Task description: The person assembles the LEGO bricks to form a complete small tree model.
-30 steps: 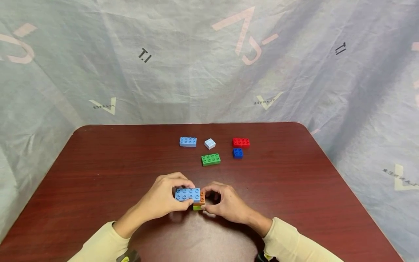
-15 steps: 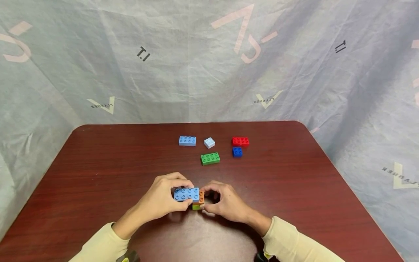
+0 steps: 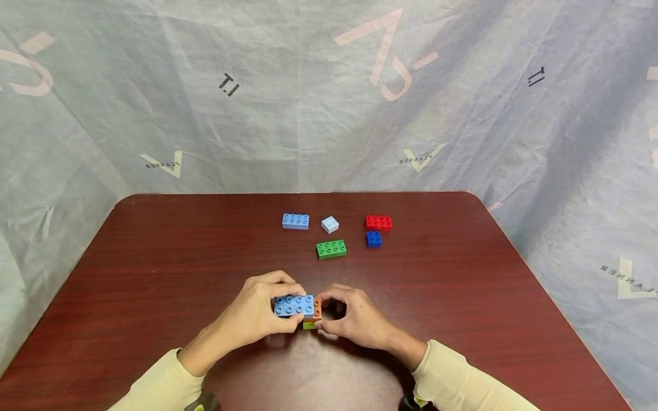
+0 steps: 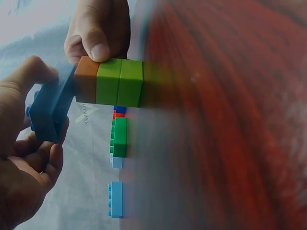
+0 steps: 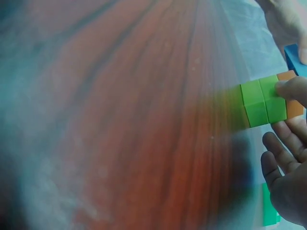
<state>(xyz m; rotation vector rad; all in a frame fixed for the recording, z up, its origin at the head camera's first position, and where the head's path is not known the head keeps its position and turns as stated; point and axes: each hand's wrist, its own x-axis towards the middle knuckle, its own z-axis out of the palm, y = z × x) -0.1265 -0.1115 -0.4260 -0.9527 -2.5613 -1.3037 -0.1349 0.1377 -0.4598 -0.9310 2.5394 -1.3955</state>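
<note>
And the left hand (image 3: 253, 311) pinches the blue brick (image 3: 293, 307) by its long sides, one end over the stack (image 4: 109, 82) that the right hand (image 3: 357, 319) grips on the table (image 3: 180, 257), likely light, stiff plastic, best held by flat walls

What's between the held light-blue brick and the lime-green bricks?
An orange brick: the left wrist view shows it between the held light-blue brick and the lime-green bricks.

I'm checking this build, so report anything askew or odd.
The held light-blue brick overhangs the orange brick leftward, looking off-centre, perhaps deliberately. Behind, the small pale brick sits cornerwise, unlike the red brick. No damage shows.
</note>
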